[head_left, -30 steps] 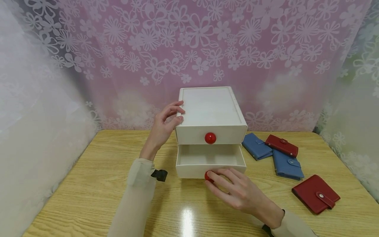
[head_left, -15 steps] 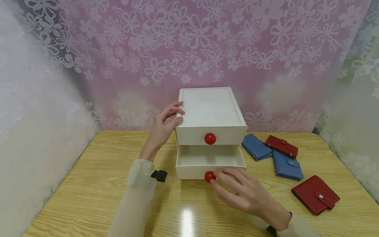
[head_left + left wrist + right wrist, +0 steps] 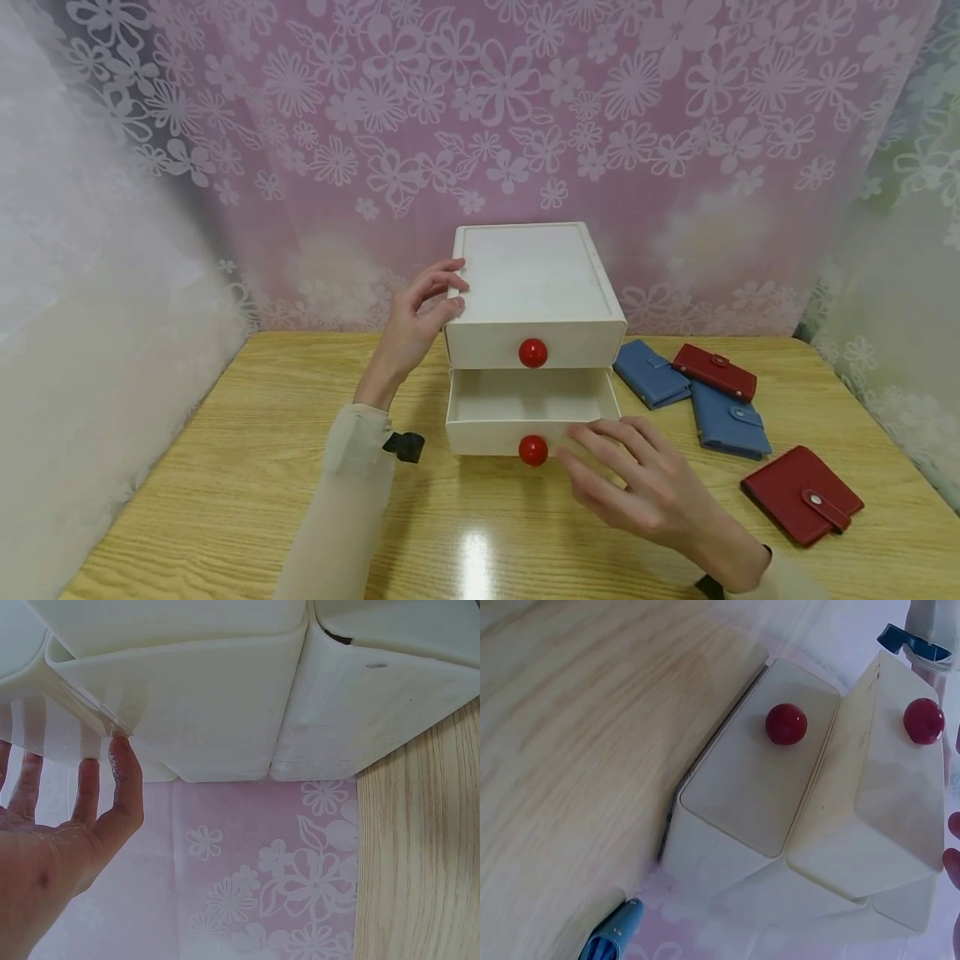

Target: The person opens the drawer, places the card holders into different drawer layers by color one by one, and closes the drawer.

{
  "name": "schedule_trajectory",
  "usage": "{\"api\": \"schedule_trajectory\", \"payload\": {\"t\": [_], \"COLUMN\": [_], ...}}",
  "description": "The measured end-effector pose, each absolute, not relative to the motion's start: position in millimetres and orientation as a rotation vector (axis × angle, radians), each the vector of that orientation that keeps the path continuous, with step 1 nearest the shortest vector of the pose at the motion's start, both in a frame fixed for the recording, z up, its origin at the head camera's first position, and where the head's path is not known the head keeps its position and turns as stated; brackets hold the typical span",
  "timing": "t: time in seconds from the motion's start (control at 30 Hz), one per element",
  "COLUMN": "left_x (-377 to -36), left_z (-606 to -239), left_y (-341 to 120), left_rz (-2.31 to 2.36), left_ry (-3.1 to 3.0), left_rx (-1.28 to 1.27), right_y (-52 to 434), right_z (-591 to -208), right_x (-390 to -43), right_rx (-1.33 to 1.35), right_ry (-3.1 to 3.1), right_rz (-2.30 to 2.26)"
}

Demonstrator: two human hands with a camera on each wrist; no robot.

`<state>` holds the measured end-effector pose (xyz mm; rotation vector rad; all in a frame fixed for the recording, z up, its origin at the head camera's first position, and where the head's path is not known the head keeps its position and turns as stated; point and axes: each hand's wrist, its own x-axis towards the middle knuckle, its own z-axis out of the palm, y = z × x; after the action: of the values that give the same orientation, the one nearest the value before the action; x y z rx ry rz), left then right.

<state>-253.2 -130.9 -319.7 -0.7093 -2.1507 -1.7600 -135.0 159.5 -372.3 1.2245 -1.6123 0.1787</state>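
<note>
A white two-drawer box (image 3: pixel 534 275) stands mid-table. Its top drawer is closed behind a red knob (image 3: pixel 532 352). The lower drawer (image 3: pixel 525 400) is pulled out and looks empty, with its own red knob (image 3: pixel 532 450) facing me. My left hand (image 3: pixel 431 304) grips the box's upper left edge, fingers over the rim and thumb on the side; the left wrist view shows the thumb (image 3: pixel 124 780) against the white wall (image 3: pixel 225 712). Fingers relaxed, my right hand (image 3: pixel 603 462) hovers just right of the lower knob without touching it. Both knobs (image 3: pixel 786 724) also appear in the right wrist view.
Right of the box lie several snap wallets: a blue one (image 3: pixel 651 372), a red one (image 3: pixel 714 371), another blue (image 3: pixel 729 419) and a larger red one (image 3: pixel 801 494). A floral curtain (image 3: pixel 480 125) backs the wooden table (image 3: pixel 225 467).
My right hand has let go of the lower drawer's red knob and slid to the right. The drawer stays open and my left hand has not moved.
</note>
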Motion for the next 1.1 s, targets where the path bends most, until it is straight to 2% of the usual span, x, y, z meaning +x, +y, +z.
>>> {"api": "schedule_trajectory", "payload": {"t": [1.1], "left_x": [-253], "left_z": [-320], "left_y": [-132], "left_rz": [-1.766], "left_ry": [-2.147], "left_rx": [-0.717], "right_y": [210], "right_z": [-356], "right_x": [-133], "right_rx": [1.011], "right_ry": [-1.653], "right_rz": [0.244]}}
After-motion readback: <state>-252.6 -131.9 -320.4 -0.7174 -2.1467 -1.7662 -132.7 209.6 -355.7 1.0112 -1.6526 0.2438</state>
